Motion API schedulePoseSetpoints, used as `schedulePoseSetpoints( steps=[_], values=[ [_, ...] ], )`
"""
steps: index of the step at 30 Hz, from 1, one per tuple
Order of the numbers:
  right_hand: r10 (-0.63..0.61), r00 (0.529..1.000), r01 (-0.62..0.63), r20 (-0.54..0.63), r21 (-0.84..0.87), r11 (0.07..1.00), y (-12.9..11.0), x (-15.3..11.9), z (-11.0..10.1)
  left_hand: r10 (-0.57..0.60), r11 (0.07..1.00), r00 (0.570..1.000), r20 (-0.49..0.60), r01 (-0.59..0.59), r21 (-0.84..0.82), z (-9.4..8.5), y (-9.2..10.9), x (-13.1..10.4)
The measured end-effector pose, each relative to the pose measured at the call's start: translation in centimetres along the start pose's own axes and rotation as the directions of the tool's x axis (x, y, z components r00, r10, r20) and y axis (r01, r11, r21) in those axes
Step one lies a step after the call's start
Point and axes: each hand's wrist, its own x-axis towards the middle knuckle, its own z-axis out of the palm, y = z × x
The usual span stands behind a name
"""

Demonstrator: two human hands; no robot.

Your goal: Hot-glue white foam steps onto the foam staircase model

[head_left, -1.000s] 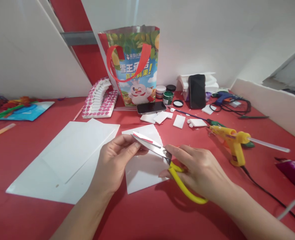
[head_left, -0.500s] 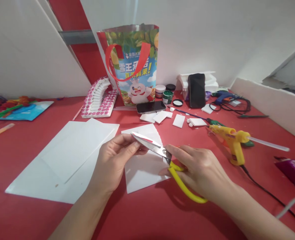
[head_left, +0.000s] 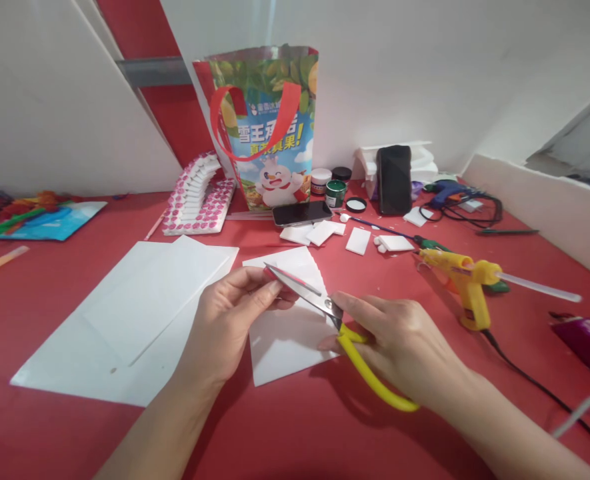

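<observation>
On the red tabletop (head_left: 285, 433), seen from the head camera, the left hand (head_left: 229, 327) sits over the left edge of a white foam sheet (head_left: 287, 340); its thumb and fingers (head_left: 267, 293) are pinched together on something small near the tip of the scissor blades, and whatever it is lies hidden under the fingertips; the right hand (head_left: 405, 350) is closed round the yellow handles of the scissors (head_left: 325, 310), fingers curled through and over the loops; the scissors slant from the handles at lower right up to the blade tip at upper left, above the foam sheet, with the blades nearly together and the tip just beside the left fingertips; the foam sheet lies flat between the two hands, one corner pointing away from the person; a larger white sheet (head_left: 125, 320) lies just to its left, flat on the table; near the right hand, a yellow glue gun (head_left: 462, 280) stands on its stand with a glue stick jutting from the back; farther back are small white foam pieces (head_left: 325, 233), a phone lying flat (head_left: 302, 213), a second phone propped upright (head_left: 393, 179), paint pots (head_left: 335, 190) and a printed paper bag with red handles (head_left: 269, 127) against the wall
</observation>
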Motion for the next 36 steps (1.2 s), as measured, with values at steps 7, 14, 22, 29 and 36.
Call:
schedulePoseSetpoints(
  steps=[7, 14, 22, 29, 36],
  values=[
    [0.329, 0.940, -0.339, 0.087, 0.156, 0.928, 0.3, 0.5, -0.3, -0.049, 0.997, 0.999, 0.023, 0.050, -0.056, 0.1, 0.5, 0.0],
    [0.159, 0.987, -0.159, 0.010, 0.075, 0.984, 0.7, 0.8, -0.7, -0.040, 0.998, 0.999, 0.030, 0.041, -0.056, 0.1, 0.3, 0.1],
    [0.003, 0.999, -0.004, -0.032, -0.016, 1.000, 0.2, 0.6, -0.2, 0.065, 0.998, 0.998, 0.026, -0.065, 0.024, 0.3, 0.0, -0.2],
    [0.014, 1.000, -0.015, -0.015, -0.019, 1.000, 0.3, 0.5, 0.3, 0.090, 0.995, 0.994, 0.060, -0.093, 0.043, 0.4, -0.1, -0.5],
    [0.013, 1.000, -0.014, -0.023, -0.031, 0.999, 0.3, 0.5, 0.4, 0.115, 0.987, 0.993, 0.039, -0.118, 0.104, 0.4, 0.0, -0.7]
  ],
)
